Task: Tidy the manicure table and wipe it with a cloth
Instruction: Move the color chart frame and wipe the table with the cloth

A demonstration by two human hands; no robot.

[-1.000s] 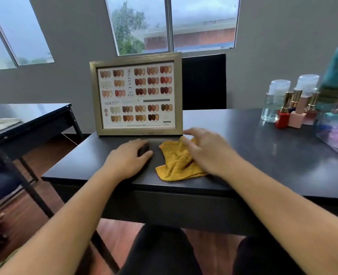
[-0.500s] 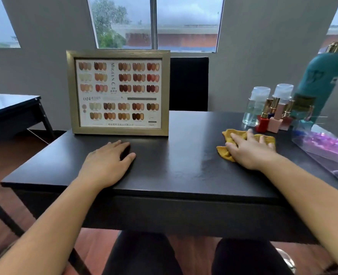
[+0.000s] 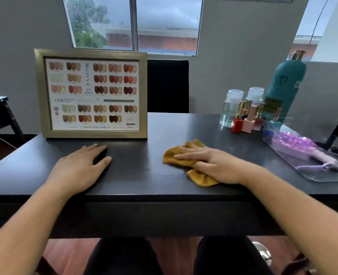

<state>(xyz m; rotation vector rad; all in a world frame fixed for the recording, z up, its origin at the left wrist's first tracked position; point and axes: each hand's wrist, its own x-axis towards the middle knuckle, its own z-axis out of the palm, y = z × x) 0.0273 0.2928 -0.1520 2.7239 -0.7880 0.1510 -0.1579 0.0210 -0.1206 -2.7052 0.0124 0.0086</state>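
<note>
While the left hand (image 3: 78, 171) lies flat and relaxed on the dark bench (image 3: 140, 175) before the framed colour chart (image 3: 92, 94), the right hand (image 3: 210, 163) presses the yellow cloth (image 3: 201, 178) down with straight fingers, right of centre, near the front edge.

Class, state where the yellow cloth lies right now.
Head view: the yellow cloth lies right of centre on the black table, under the right hand.

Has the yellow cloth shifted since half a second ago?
Yes. The yellow cloth, under the right hand, has slid left and toward the person, away from the nail polish bottles.
</note>
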